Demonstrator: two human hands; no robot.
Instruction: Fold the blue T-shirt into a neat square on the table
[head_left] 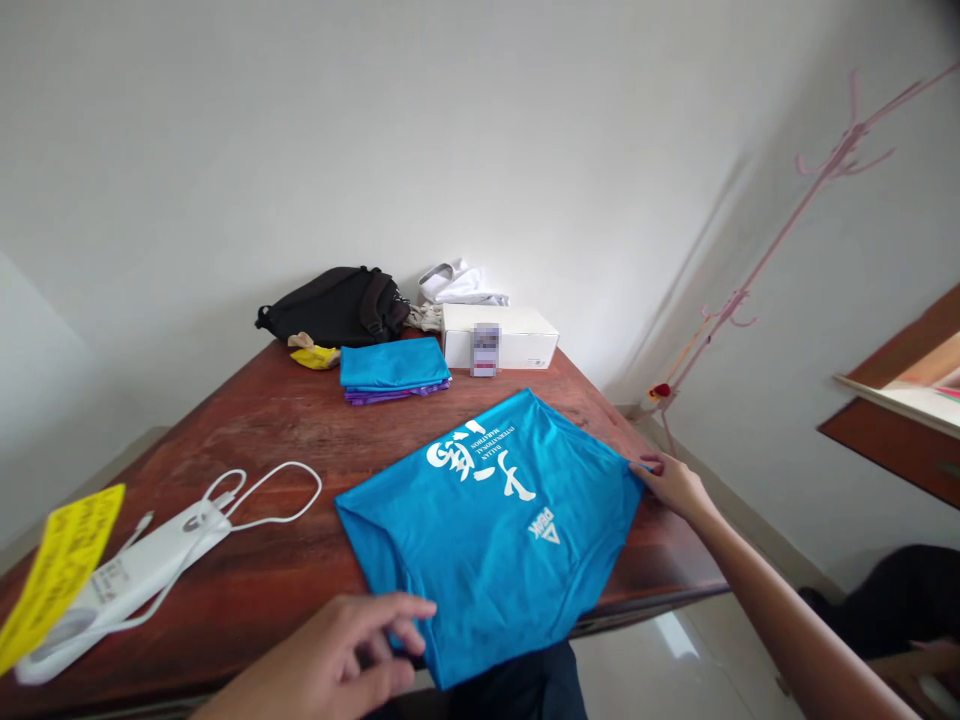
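Note:
A bright blue T-shirt [487, 525] with white print lies partly folded on the red-brown wooden table [277, 420]. Its near corner hangs over the table's front edge. My left hand [352, 650] is at the shirt's near left edge, fingers curled and pinching the fabric. My right hand [671, 482] reaches to the shirt's right corner, with fingertips closed on the cloth there.
A stack of folded blue and purple cloths [394, 368] sits further back, beside a white box [502, 338], a black bag [334, 305] and a yellow item [315, 356]. At the left lie a white power bank with cable [142, 570] and a yellow tag [60, 570]. A pink coat stand [757, 270] rises at the right.

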